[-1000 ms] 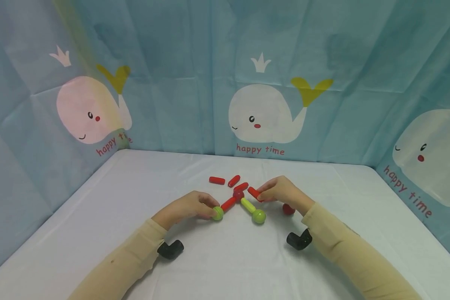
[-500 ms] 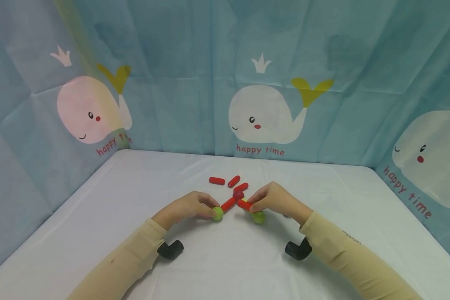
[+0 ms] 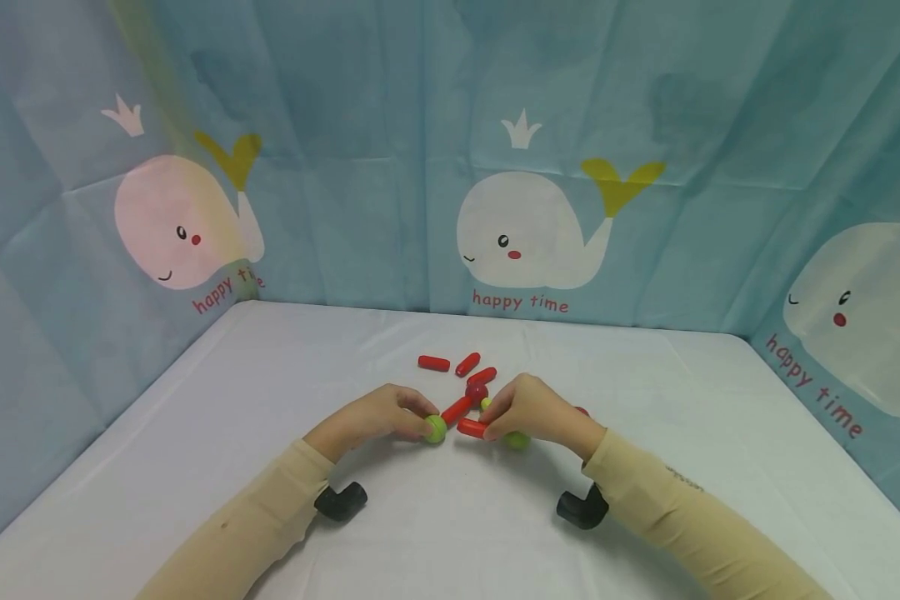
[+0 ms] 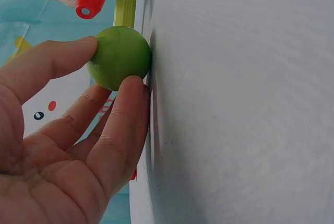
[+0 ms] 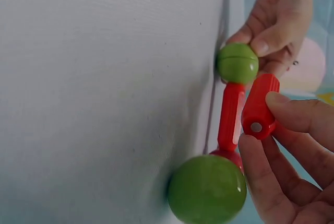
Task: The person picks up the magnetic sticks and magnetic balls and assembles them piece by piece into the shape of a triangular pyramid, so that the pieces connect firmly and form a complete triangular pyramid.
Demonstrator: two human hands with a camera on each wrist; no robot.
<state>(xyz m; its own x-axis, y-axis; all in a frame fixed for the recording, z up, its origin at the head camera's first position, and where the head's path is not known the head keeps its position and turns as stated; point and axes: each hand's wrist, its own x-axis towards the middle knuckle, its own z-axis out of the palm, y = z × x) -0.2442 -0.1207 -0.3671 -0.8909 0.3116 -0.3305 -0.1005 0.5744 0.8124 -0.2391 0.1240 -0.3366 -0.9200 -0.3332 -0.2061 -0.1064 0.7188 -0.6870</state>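
Well in from the table's (image 3: 270, 375) left edge, I note the left hand (image 3: 377, 414) pinching a green ball (image 3: 437, 429); its attached stick (image 3: 457, 411) angles toward the far edge. Loose red stick (image 3: 470, 428), pinched by the right hand (image 3: 537, 411), has shifted left: nearer the ball, I judge unjoined.

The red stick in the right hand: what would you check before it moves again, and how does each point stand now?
1. Red stick pinched by the right hand: ok.
2. Green ball held by the left hand: ok.
3. Red stick touching that ball: not ok, a gap shows in the head view.
4. Second red stick lined up between that ball and the dark red ball: ok.
5. Right hand clear of the other green ball: cannot tell, they overlap in the head view.
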